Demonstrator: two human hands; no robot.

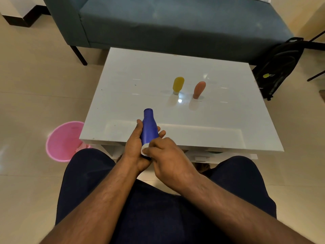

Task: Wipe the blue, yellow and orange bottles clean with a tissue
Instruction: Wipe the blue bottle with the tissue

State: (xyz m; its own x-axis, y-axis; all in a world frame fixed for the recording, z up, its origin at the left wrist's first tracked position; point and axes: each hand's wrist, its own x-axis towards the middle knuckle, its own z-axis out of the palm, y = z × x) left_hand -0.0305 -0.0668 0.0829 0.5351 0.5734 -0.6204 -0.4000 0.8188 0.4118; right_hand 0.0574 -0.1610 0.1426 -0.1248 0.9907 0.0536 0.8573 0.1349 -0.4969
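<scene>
Over the table's [133, 71] near edge, the left hand [135, 147] clamps its grip round the tilted blue bottle [149, 128], steadying it while the right hand [167, 155] pinches a tissue [144, 149] against its base; yellow bottle [178, 84] and orange bottle [199, 89] wait upright mid-table.

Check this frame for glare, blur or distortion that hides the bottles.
Head view: a bright glare spot on the table sits between the yellow bottle and orange bottle, covering neither; both look slightly soft; wide-angle bending at the edges.
</scene>
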